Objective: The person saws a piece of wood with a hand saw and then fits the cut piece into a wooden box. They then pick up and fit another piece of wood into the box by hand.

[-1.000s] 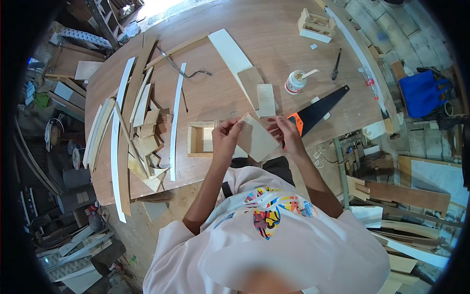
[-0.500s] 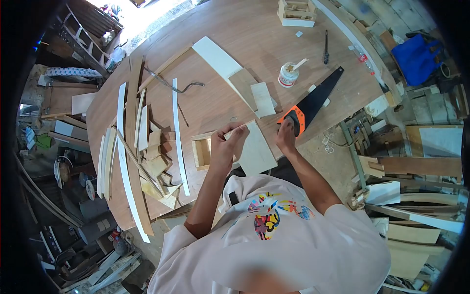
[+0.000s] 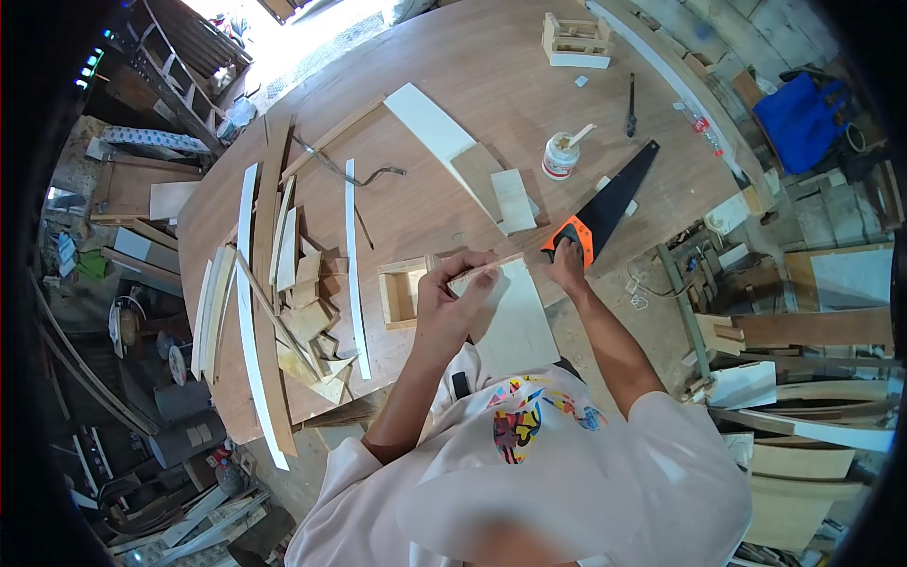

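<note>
A flat, pale wooden board is gripped along its upper left edge by my left hand, thumb on its face. The board is held between the table's near edge and my shirt. My right hand is closed round the orange and black handle of a handsaw, whose dark blade points away to the upper right over the table. Just left of my left hand sits a small open wooden box, partly hidden by my wrist.
Long strips and offcuts pile up on the table's left. Ahead lie a white panel, an open glue jar with a stick, a brush and a small wooden crate. Stacked boards stand at the right.
My left hand and the board have moved a little towards my body. My right hand stays on the saw handle. The whole view has shifted slightly.
</note>
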Tool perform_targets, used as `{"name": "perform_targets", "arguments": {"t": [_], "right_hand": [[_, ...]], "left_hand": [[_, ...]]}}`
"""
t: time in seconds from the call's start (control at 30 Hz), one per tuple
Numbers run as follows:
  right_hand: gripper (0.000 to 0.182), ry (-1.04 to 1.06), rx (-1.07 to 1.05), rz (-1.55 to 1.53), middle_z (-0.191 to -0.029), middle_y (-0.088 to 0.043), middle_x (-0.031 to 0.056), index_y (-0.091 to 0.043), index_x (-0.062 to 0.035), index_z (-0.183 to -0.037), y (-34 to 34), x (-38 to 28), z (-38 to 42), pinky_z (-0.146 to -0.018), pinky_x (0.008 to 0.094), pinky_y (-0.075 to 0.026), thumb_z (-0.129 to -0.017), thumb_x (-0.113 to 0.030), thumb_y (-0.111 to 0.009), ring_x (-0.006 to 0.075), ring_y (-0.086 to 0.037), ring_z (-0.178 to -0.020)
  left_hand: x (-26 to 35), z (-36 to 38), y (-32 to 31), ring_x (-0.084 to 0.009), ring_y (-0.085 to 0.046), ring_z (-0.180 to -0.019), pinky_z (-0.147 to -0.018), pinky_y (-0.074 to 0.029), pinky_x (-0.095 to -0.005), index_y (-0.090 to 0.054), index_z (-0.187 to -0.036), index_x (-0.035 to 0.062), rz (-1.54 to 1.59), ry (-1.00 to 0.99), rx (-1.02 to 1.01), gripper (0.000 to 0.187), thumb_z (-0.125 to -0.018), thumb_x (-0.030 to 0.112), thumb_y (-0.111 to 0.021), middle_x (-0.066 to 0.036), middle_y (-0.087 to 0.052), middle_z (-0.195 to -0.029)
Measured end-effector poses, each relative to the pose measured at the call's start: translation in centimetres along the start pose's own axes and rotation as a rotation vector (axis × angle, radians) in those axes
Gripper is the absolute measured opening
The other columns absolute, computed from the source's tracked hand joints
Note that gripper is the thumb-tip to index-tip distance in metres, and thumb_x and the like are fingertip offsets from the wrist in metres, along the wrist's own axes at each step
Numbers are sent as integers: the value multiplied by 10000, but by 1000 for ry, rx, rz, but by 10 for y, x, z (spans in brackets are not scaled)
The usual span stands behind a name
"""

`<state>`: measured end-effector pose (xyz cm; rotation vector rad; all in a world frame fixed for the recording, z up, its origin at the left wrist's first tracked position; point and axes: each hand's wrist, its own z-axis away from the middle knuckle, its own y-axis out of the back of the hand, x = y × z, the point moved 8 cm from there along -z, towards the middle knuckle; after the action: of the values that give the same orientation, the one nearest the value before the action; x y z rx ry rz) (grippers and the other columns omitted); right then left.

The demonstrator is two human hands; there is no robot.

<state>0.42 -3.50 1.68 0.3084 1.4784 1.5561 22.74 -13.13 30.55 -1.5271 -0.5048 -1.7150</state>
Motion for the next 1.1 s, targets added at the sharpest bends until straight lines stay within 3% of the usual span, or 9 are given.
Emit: {"name": "perform_targets", "arguments": {"t": [0.17,0.27,0.33,0.37,0.43,0.57,0.8,0.87,1.1], "right_hand": [[517,1,93,-110,-1096,-546,246,-457,21,-1082,27,1,11,-861,429,-462,-691,-195,-717,395,-540,-1044],[389,-57,211,-452,-904,-627,188,-531,30,-1000,41,16,16,-790,423,-487,-712,-198,-658,341,-619,-856],[252,-129,349,-667,-678,-609,106,-558,25,-835,80,12,44,-658,369,-479,-724,-172,-670,261,-606,-637],[252,-125,361,-665,-678,-609,106,-558,25,-835,87,15,50,-658,369,-479,-724,-172,-670,261,-606,-637],[217,-83,623,-935,-585,-523,33,-528,10,-713,109,30,69,-560,312,-416,-770,-141,-672,145,-507,-550],[278,-25,720,-1067,-580,-453,-28,-488,-16,-667,130,48,96,-506,272,-331,-867,-128,-645,63,-373,-551],[273,44,654,-1147,-574,-451,-38,-508,-41,-673,170,24,187,-491,246,-308,-907,-129,-615,42,-378,-546],[243,75,663,-1194,-552,-461,-28,-494,-75,-712,174,23,203,-381,239,-302,-908,-145,-620,53,-393,-403],[267,134,626,-1255,-530,-432,-19,-434,-80,-706,217,-13,276,-392,228,-292,-918,-101,-594,56,-392,-424]], "left_hand": [[16,21,-11,-94,-567,-853,-775,-449,-235,-656,-979,-27,-48,-36,-66,229,-858,168,-668,-49,-631,-966],[27,31,-19,-93,-565,-837,-762,-444,-230,-651,-986,-29,-63,-118,-117,241,-868,181,-665,-40,-623,-933],[28,36,-23,-83,-556,-816,-738,-434,-214,-647,-999,-26,-92,-149,-142,247,-874,186,-662,-27,-617,-902],[31,40,-26,-83,-556,-816,-738,-434,-214,-647,-999,-26,-88,-158,-149,247,-874,186,-662,-27,-617,-902],[34,48,-31,-72,-547,-809,-730,-425,-206,-643,-1006,-24,-74,-133,-179,248,-877,187,-656,-23,-620,-900],[38,59,-38,-61,-536,-799,-720,-417,-201,-642,-1005,-21,-55,-129,-219,238,-878,180,-648,-21,-623,-908],[40,76,-48,-75,-530,-850,-779,-410,-215,-639,-1010,-30,-7,-127,-277,257,-889,196,-630,-41,-641,-954],[38,83,-51,-80,-530,-862,-797,-410,-221,-640,-1021,-30,-9,-121,-290,275,-896,215,-627,-46,-642,-964],[33,102,-57,-101,-552,-905,-810,-435,-237,-606,-1112,-45,-8,-165,-319,384,-932,294,-596,-53,-618,-995]]}}
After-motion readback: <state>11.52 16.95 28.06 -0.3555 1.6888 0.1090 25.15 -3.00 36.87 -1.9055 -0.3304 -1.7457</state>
